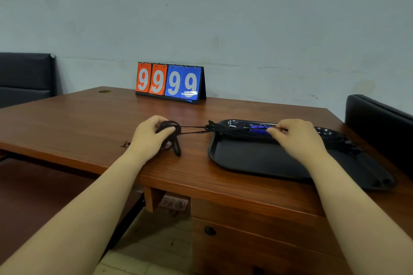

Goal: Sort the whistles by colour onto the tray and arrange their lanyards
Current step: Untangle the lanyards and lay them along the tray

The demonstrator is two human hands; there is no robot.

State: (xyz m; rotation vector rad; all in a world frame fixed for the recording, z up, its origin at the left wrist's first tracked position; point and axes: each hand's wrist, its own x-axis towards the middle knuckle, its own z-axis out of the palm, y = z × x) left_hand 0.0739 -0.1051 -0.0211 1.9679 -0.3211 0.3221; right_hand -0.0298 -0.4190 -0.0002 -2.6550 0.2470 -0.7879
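Left hand (149, 135) grips coiled black lanyard (173, 138) on the worktop (89, 123); right hand (297, 138) pinches a blue whistle (259, 129) at the tray's (252, 161) far edge.

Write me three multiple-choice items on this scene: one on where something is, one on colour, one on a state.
1. Where does the tray lie?
A. on the floor
B. on the table, at its right side
C. on a chair

2. The scoreboard's four cards are:
A. all green
B. two orange-red, two blue
C. all yellow

3. The left hand:
A. lies flat and open
B. holds the scoreboard
C. grips a coiled black lanyard

Key: B, the tray rests on the wooden top; B, the left pair is orange-red and the right pair blue; C, its fingers curl round the coil.
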